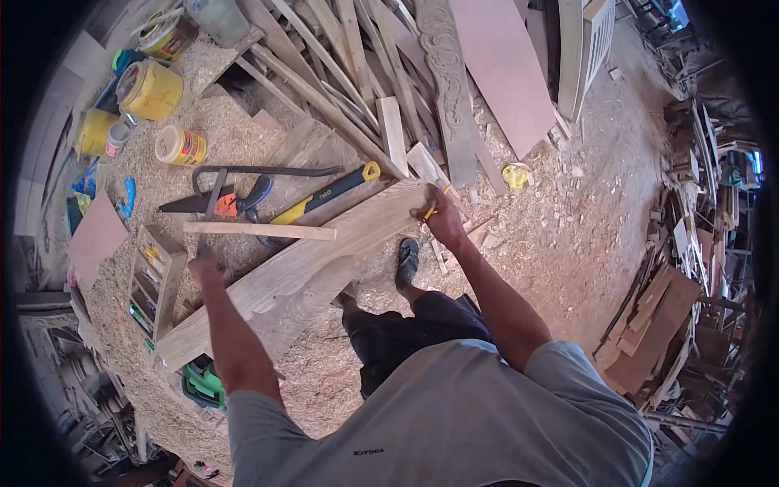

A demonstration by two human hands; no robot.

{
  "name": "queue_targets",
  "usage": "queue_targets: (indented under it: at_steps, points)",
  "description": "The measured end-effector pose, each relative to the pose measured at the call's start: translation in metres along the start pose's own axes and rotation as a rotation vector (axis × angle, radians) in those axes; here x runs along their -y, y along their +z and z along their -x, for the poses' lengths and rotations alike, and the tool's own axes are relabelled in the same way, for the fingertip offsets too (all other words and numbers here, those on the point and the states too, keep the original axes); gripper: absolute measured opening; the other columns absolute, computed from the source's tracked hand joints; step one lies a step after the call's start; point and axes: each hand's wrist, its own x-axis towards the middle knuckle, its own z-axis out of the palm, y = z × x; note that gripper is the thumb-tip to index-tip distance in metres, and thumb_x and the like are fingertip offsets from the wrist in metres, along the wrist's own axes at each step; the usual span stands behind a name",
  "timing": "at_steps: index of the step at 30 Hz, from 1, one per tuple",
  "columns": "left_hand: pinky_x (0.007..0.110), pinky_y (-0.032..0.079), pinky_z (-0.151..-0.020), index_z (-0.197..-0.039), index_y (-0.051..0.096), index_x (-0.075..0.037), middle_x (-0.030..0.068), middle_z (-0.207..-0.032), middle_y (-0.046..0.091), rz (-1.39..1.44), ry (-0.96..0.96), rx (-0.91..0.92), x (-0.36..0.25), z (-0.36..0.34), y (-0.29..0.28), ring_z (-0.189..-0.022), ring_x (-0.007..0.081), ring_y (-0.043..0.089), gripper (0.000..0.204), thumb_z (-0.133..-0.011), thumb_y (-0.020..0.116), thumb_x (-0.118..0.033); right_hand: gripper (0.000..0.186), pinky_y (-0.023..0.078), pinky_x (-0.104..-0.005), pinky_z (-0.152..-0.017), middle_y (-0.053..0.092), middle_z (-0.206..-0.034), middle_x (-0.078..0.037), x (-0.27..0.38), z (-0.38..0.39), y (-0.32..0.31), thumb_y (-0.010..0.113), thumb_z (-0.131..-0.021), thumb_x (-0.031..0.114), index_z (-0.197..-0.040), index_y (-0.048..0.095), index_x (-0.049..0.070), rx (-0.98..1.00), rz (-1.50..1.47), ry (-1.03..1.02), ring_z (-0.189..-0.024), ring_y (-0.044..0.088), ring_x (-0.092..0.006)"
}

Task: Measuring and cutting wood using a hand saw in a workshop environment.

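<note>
A long pale wooden plank [324, 243] with a wavy lower edge runs slantwise in front of me. My right hand [442, 217] is closed around a yellow pencil [430, 213] at the plank's far right end. My left hand [208, 269] is over the left part of the bench, beside the small wooden box; motion blurs its fingers. A dark bar-like piece shows just above that hand, but whether I hold it cannot be told. Close by lies a thin wooden strip [260, 230]. Behind the plank rests a handsaw with a yellow and black handle [329, 193].
A compartmented wooden box [156, 280] and a green power tool [203, 381] sit at left. Yellow tubs [150, 89] stand at the far left. Loose boards and a carved panel [449, 89] lie at the back. Wood scraps [653, 329] pile up on the right.
</note>
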Motion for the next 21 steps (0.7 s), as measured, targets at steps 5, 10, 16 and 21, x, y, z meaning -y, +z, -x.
queue_targets:
  at_steps: [5, 10, 16, 21]
  points:
    - [0.056, 0.057, -0.090, -0.126, 0.061, 0.004, 0.0277, -0.119, 0.073, -0.112, 0.228, -0.101, -0.033, -0.015, -0.116, -0.102, 0.0460, 0.073, 0.064, -0.094, 0.064, -0.052, 0.092, 0.056, -0.0531, -0.090, 0.064, -0.133, -0.034, 0.014, -0.003, -0.006, 0.078, -0.091, 0.038, -0.162, 0.036, -0.003, 0.070, 0.387, 0.186, -0.106, 0.070, -0.0505]
    - [0.057, 0.056, -0.088, -0.122, 0.057, 0.005, 0.0284, -0.112, 0.074, -0.409, 0.294, -0.409, -0.009, -0.016, -0.244, -0.096, 0.0491, 0.073, 0.060, -0.095, 0.062, -0.048, 0.091, 0.054, -0.0524, -0.092, 0.069, -0.123, -0.031, 0.044, -0.010, 0.010, 0.076, -0.092, 0.030, -0.164, 0.031, -0.004, -0.439, 0.707, -0.375, -0.102, 0.070, -0.0484]
    - [0.051, 0.057, -0.082, -0.123, 0.064, 0.003, 0.0243, -0.110, 0.075, -0.165, 0.184, -0.483, 0.043, -0.003, -0.290, -0.093, 0.0417, 0.071, 0.051, -0.096, 0.068, -0.040, 0.075, 0.054, -0.0488, -0.085, 0.071, -0.113, -0.030, 0.087, -0.068, 0.066, 0.066, -0.092, 0.012, -0.161, 0.040, 0.000, 0.036, 0.269, -0.165, -0.094, 0.071, -0.0416]
    - [0.037, 0.056, -0.092, -0.141, 0.064, 0.003, 0.0138, -0.127, 0.074, 0.487, 0.277, -0.100, 0.041, 0.101, -0.224, -0.105, 0.0222, 0.067, 0.039, -0.107, 0.064, -0.015, 0.060, 0.055, -0.0412, -0.085, 0.075, -0.115, -0.021, 0.114, -0.130, 0.073, 0.066, -0.093, 0.010, -0.150, 0.054, -0.002, 0.102, -0.195, -0.331, -0.091, 0.070, -0.0355]
